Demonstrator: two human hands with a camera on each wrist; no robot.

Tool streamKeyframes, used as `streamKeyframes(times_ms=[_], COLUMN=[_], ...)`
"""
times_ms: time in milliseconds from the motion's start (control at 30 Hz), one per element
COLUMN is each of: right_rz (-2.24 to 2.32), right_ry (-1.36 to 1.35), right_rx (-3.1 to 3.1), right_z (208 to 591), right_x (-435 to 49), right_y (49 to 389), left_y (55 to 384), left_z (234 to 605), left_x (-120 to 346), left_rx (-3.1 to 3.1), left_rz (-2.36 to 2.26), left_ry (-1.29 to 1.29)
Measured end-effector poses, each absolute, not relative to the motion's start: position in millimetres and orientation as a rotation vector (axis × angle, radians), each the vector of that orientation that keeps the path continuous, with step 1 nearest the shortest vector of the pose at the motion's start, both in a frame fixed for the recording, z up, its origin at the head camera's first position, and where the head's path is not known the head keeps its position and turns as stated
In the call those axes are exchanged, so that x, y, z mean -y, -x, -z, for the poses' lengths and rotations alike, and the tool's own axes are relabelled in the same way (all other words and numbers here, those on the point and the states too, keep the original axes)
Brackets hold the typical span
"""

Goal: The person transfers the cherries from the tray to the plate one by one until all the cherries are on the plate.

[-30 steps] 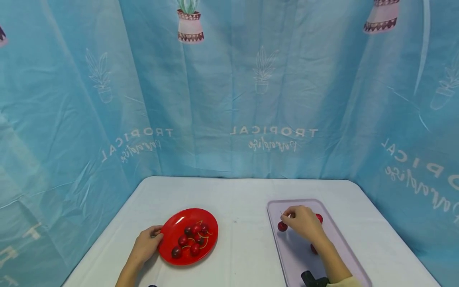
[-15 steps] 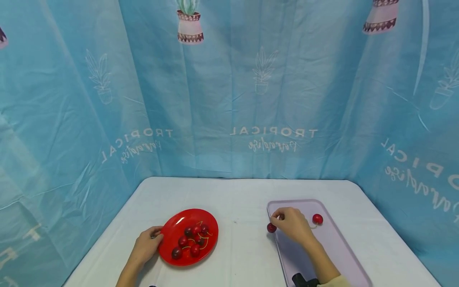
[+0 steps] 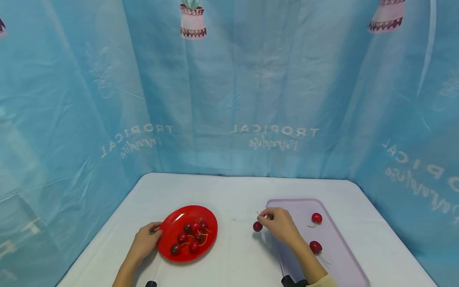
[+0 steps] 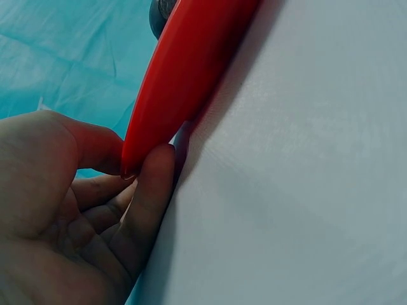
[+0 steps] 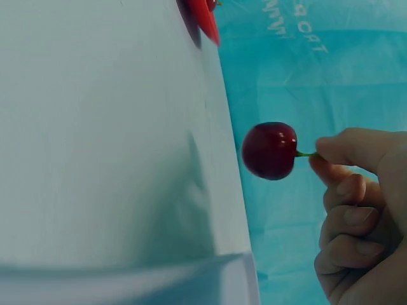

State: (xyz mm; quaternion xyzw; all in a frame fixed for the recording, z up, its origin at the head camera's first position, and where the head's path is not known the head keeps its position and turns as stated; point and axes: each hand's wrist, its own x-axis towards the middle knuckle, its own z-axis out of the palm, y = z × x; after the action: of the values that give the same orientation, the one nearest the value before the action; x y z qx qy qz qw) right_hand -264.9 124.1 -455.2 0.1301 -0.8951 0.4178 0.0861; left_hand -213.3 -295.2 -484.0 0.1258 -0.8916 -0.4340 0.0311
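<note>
Starting at the left, your left hand [image 3: 143, 242] is at the left rim of the red plate [image 3: 171, 231], which is on the white tabletop [image 3: 233, 191]. The left wrist view shows that rim held in a narrow pinch, with fingertips on either side of it. Whether your hold tilts the plate cannot be fairly judged from these angles. At the bottom edge of the head view, a small dark object [image 3: 151, 284] shows only in part.

On the plate you have a cluster of cherries [image 3: 194, 247], dark to bright red, their stems crossing among them.

Next comes the single cherry [image 3: 257, 226] in your right hand [image 3: 281, 226]. It hangs above the tabletop, between the plate and the lilac tray [image 3: 299, 211], just outside the tray's left edge. Your grip there is a fine one: thumb and forefinger tips pinch the short green stem [image 5: 306, 154], and your remaining fingers are curled. A black wrist fitting [image 3: 293, 281] sits beside your pale yellow sleeve [image 3: 324, 281].

At the right, the tray runs beneath your right forearm [image 3: 306, 259]. It bears a farther cherry [image 3: 316, 218] and a nearer cherry [image 3: 315, 247], the latter just beside that forearm. Behind everything, a blue curtain [image 3: 229, 91] with printed lettering spans the full width
</note>
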Motion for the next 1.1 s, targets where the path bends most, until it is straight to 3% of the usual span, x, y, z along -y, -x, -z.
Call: streamKeyframes(times_ms=[1100], right_rz=[-1.491], right_ry=[-0.53], right_rx=[2.552], right_z=[469], right_x=[-49], right_y=[285], left_y=[215], left_z=[481], left_x=[292], left_rx=[2.739], left_rz=[1.321], left_ry=[-0.378])
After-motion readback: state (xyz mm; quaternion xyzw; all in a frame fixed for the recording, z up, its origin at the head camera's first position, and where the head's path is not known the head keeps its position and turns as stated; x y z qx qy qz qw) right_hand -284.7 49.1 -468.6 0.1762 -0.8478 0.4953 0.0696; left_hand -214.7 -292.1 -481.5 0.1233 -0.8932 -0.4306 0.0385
